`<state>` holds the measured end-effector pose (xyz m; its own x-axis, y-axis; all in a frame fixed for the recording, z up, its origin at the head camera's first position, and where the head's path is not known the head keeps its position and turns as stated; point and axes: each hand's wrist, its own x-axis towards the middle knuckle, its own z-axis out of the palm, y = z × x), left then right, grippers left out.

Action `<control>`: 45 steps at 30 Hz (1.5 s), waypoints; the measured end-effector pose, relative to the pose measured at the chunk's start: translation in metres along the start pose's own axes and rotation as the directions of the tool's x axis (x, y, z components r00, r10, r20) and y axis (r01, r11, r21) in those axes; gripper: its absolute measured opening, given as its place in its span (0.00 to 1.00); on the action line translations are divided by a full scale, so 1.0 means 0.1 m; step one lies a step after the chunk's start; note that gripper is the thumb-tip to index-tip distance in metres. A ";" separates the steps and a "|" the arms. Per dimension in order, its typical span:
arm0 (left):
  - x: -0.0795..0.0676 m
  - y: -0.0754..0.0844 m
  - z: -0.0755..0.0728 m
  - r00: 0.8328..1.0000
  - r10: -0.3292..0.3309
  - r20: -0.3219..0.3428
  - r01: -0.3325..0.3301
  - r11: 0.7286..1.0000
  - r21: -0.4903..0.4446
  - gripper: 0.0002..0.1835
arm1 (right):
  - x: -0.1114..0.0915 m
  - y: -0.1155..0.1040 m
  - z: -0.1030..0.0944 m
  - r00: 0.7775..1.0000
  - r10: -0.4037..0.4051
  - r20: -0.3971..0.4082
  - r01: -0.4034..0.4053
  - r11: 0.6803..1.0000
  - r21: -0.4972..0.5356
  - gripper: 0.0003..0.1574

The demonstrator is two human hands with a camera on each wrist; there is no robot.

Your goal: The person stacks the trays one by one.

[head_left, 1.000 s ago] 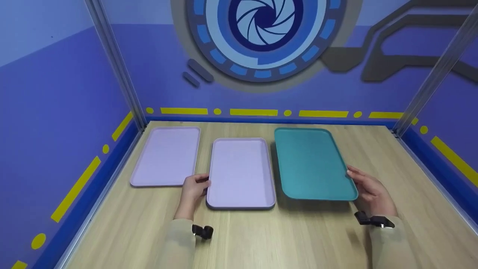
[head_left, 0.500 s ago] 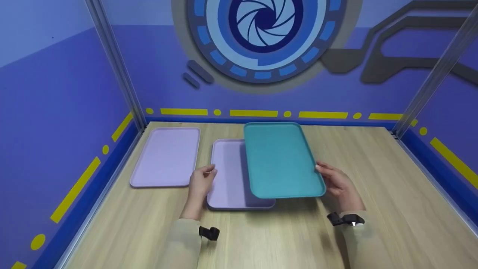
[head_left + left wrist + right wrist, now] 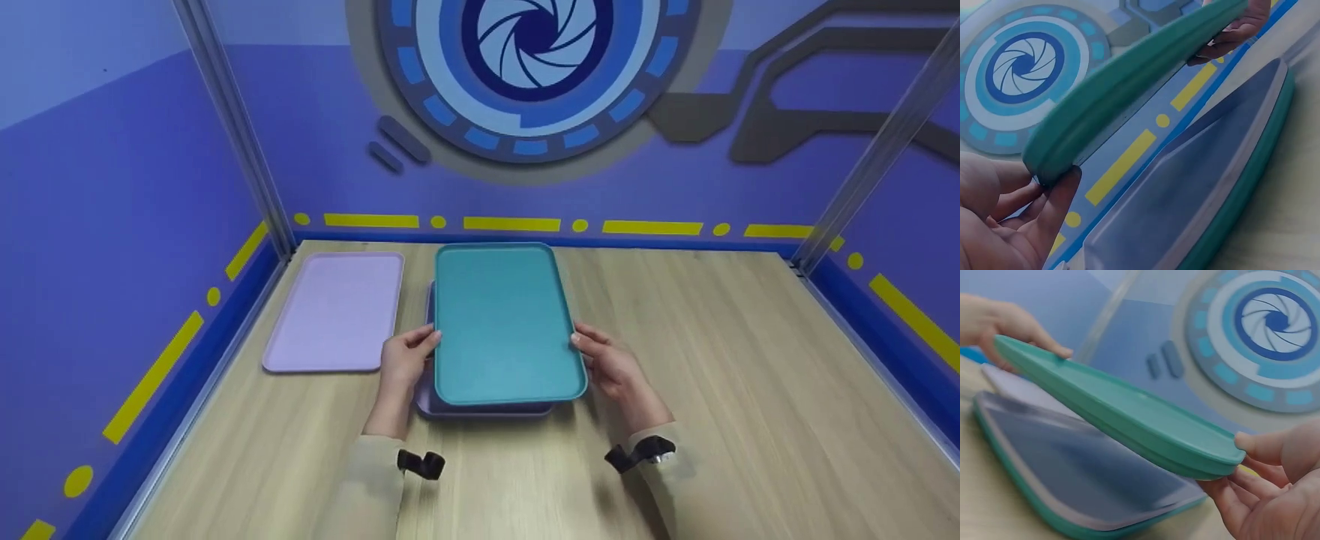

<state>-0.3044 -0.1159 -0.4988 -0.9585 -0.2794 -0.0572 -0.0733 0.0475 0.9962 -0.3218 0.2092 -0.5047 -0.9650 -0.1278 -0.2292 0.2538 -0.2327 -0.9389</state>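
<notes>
A teal tray (image 3: 506, 322) is held up level in the air by both hands, above a lilac tray (image 3: 487, 411) that shows only at its left and front edges in the head view. My left hand (image 3: 405, 360) pinches the teal tray's left edge, thumb on top and fingers below. My right hand (image 3: 611, 367) grips its right edge in the same way. Both wrist views show a gap between the raised tray and the lilac one. Beneath that lilac tray lies a green tray (image 3: 1241, 211), its rim showing.
Another lilac tray (image 3: 337, 311) lies on the wooden table (image 3: 712, 375), to the left of the stack. Blue panels stand behind and at both sides, with metal posts (image 3: 240, 127) at the corners.
My right hand has carried the teal tray leftward over the middle lilac tray. My left hand has let go of the lilac tray's edge and now holds the teal tray's left edge.
</notes>
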 end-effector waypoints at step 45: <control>0.14 -0.38 -0.15 0.999 0.021 -0.048 -0.007 0.963 0.268 0.16 | 0.09 0.47 0.31 0.975 -0.172 -0.142 0.077 0.856 -0.511 0.26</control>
<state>-0.3114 -0.1358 -0.5368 -0.9455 -0.3240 -0.0334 -0.1376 0.3044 0.9426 -0.3169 0.1674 -0.5432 -0.9938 0.0527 -0.0981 0.1091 0.2836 -0.9527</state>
